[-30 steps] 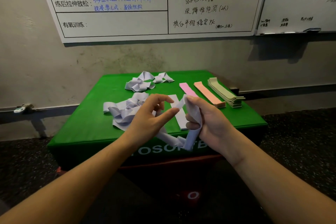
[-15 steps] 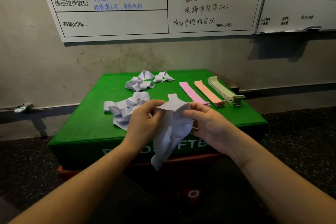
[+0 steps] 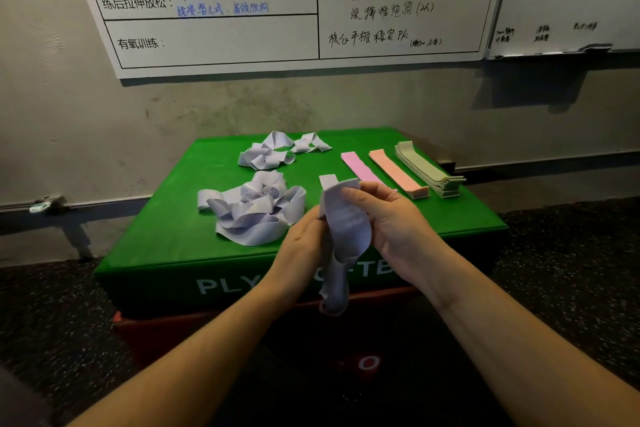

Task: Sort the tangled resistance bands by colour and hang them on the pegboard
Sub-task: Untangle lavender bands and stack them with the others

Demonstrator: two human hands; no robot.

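While sorted bands lie on the green box, both hands, left and right, grasp a lilac band.

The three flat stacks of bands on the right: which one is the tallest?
The pale green stack, farthest right on the green box: many layers show at its near end. The pink stack and salmon stack lie lower.

Two bare forearms, no sleeves in view, left hand & right hand ungloved (no rings, no watch)
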